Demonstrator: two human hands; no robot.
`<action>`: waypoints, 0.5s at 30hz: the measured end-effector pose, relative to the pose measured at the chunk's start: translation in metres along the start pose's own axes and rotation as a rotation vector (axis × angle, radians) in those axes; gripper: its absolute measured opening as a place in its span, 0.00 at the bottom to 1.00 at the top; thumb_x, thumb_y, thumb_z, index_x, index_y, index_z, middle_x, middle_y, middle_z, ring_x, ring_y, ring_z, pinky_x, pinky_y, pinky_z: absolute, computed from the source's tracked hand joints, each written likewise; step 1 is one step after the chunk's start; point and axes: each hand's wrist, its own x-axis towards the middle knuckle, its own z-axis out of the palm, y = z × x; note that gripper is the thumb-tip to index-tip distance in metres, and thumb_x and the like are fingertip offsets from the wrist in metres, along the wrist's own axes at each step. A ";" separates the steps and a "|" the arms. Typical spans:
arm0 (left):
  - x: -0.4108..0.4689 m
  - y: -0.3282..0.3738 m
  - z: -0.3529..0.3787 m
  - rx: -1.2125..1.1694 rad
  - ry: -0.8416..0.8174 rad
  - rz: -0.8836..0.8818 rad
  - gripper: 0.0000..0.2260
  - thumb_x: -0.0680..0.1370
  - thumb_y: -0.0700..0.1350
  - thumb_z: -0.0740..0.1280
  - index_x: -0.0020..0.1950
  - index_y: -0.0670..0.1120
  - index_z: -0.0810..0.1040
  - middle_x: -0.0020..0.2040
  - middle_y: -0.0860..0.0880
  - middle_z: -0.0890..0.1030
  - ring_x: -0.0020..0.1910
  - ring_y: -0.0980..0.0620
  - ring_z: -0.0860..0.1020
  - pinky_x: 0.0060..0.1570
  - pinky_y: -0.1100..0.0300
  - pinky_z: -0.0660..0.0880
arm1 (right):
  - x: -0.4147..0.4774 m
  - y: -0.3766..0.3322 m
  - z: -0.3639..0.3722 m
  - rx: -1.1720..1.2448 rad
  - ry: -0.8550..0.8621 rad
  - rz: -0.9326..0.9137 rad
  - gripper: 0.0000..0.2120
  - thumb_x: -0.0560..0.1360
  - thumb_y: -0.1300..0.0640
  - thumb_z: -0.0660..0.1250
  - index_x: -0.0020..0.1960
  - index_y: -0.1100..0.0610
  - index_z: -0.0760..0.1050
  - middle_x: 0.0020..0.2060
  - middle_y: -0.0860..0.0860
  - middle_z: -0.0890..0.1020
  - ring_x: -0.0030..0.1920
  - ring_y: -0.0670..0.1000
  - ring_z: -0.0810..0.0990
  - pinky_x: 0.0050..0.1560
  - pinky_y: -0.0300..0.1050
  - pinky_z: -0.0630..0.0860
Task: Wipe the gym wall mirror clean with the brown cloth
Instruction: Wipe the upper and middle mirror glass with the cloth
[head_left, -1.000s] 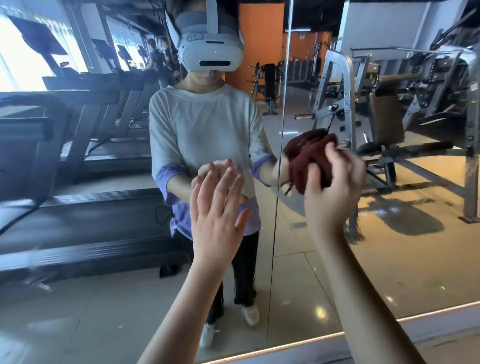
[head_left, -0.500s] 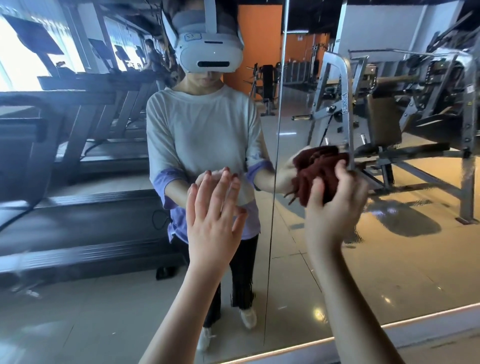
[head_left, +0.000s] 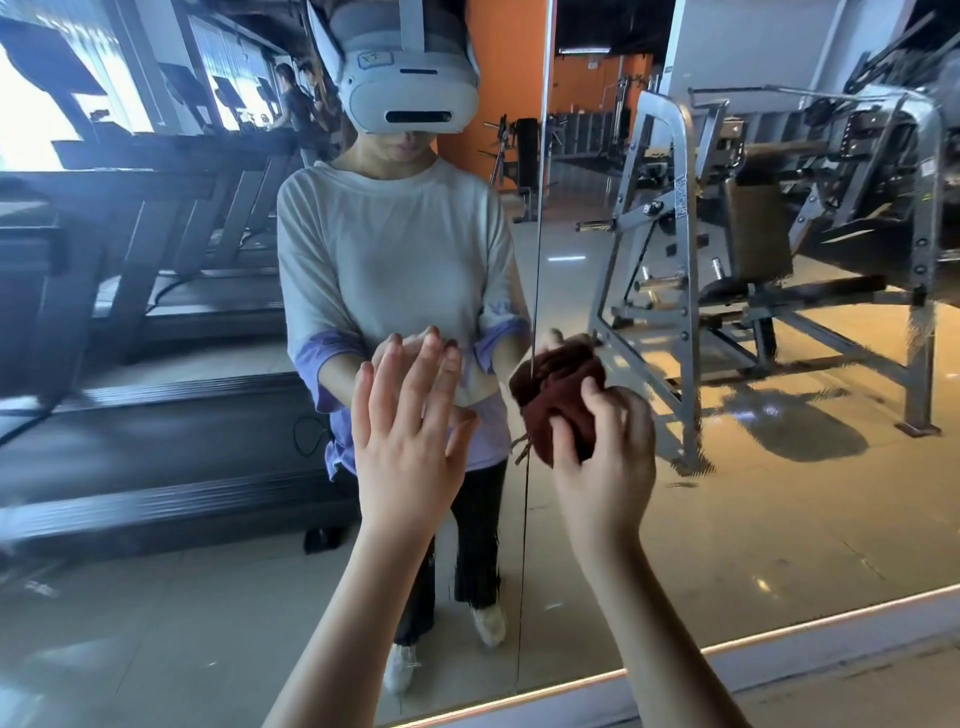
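Note:
The wall mirror (head_left: 779, 519) fills the view, with a vertical seam between two panels near the middle. My right hand (head_left: 605, 462) holds the bunched brown cloth (head_left: 563, 400) and presses it on the glass right at the seam, about waist height of my reflection. A frayed end of the cloth hangs at its lower left. My left hand (head_left: 408, 426) is raised with straight, spread fingers, flat against or just off the left panel; I cannot tell which.
The glass reflects a person in a headset, treadmills (head_left: 130, 312) on the left and a grey weight machine (head_left: 675, 286) on the right. A pale ledge (head_left: 779, 670) runs along the mirror's bottom edge at the lower right.
My right hand has carried the cloth down and to the left, from the right panel onto the seam. My left hand has stayed about where it was.

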 end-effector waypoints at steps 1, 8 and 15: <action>0.000 0.001 0.000 -0.001 0.000 -0.001 0.31 0.74 0.45 0.76 0.74 0.45 0.68 0.75 0.47 0.66 0.74 0.38 0.66 0.74 0.42 0.61 | -0.001 0.004 -0.001 -0.032 -0.017 -0.040 0.15 0.73 0.57 0.68 0.59 0.56 0.73 0.53 0.59 0.79 0.52 0.56 0.77 0.43 0.50 0.78; 0.000 -0.001 0.002 -0.004 0.010 0.017 0.29 0.76 0.46 0.74 0.74 0.45 0.68 0.75 0.46 0.67 0.73 0.37 0.67 0.73 0.41 0.63 | 0.005 0.016 -0.016 -0.025 0.034 0.364 0.19 0.70 0.66 0.74 0.59 0.64 0.76 0.56 0.62 0.78 0.55 0.64 0.77 0.48 0.55 0.77; -0.002 0.005 0.000 -0.023 0.015 -0.005 0.26 0.77 0.45 0.71 0.73 0.44 0.70 0.73 0.45 0.69 0.73 0.40 0.66 0.71 0.40 0.65 | -0.012 0.019 -0.016 -0.038 -0.085 0.204 0.21 0.66 0.70 0.76 0.58 0.63 0.77 0.53 0.60 0.81 0.52 0.63 0.80 0.47 0.45 0.75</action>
